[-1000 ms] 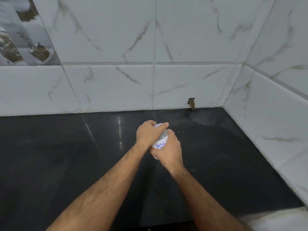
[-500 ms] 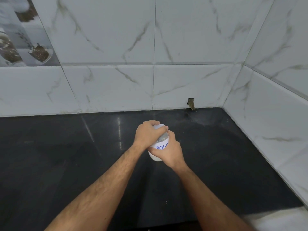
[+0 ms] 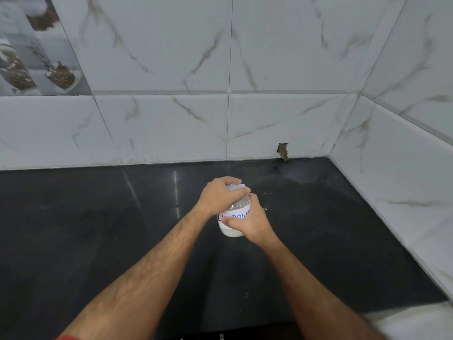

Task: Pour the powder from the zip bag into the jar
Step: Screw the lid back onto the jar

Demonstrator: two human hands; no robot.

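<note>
Head cam looks down at a jar point(image 3: 232, 220) standing on the black counter point(image 3: 98, 229), pretty much in the middle of the view and a bit short of the back wall. Left hand point(image 3: 221, 196) is curled over the top of it, fingers wrapped round the white lid point(image 3: 236, 186), so that hand is clamped on the lid. Right hand point(image 3: 248, 222) grips the jar's body from the right side, thumb across the white label point(image 3: 235, 217) with blue handwriting on it, only a few letters readable. White powder point(image 3: 230, 232) shows through the bottom of the jar. Both forearms reach in from the lower edge. Marble-look wall tiles point(image 3: 171, 57) run behind and along the right, with a small chipped hole point(image 3: 283, 150) low down where the back wall meets the counter. A few tiny crumbs point(image 3: 267, 193) sit on the counter just right of the jar.
</note>
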